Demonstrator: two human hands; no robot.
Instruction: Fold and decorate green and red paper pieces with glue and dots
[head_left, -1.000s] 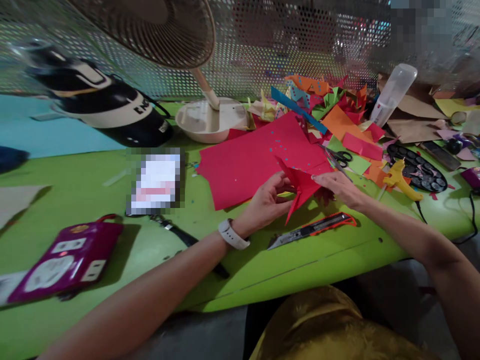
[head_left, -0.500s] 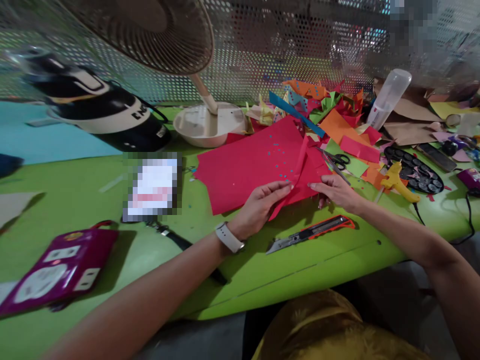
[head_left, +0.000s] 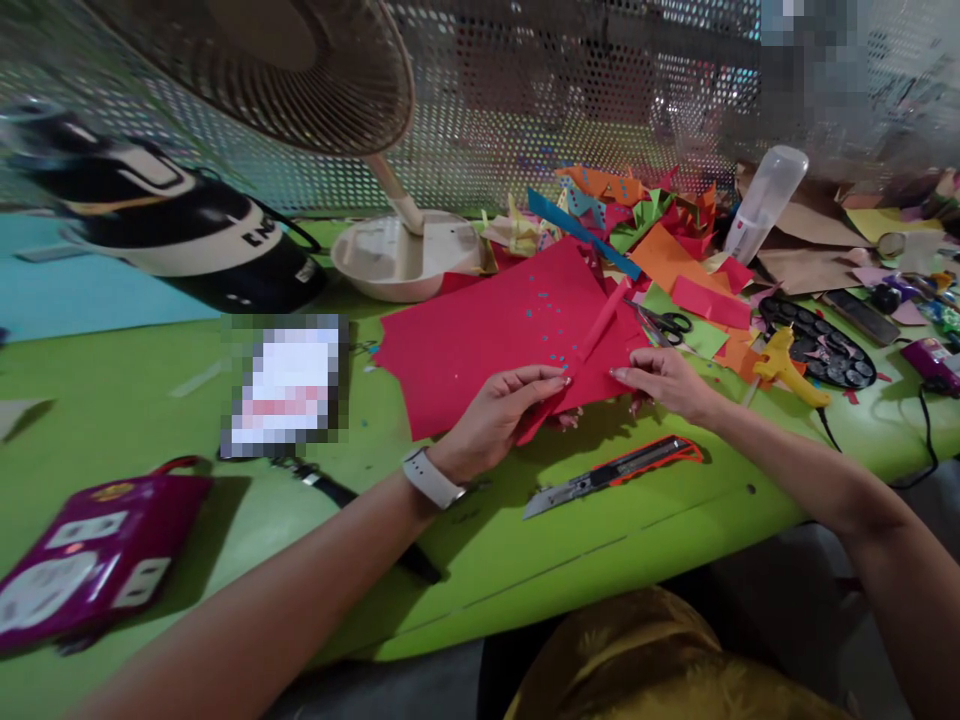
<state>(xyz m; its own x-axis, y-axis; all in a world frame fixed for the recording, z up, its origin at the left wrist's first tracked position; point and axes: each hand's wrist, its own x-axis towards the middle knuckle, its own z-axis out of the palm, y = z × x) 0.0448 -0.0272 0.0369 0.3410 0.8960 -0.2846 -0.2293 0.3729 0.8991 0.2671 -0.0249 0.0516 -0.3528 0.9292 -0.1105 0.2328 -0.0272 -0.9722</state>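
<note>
My left hand, with a white watch at the wrist, pinches the lower left edge of a piece of red paper. Thumb and fingertips of my right hand are closed on the same piece at its right side. Along that piece a narrow folded strip slants up and away. Beneath lies a larger red sheet with small blue bits scattered on it. An orange-and-black utility knife rests on the table just in front of my hands, its blade pointing left.
On the green table are scissors, a yellow glue gun, a black palette and piled paper scraps. A fan base, black bottle, blurred phone-like object and purple box stand leftward.
The view has shifted slightly, so things sit a little further left. Both hands keep their hold on the red paper, whose folded strip now lies flatter.
</note>
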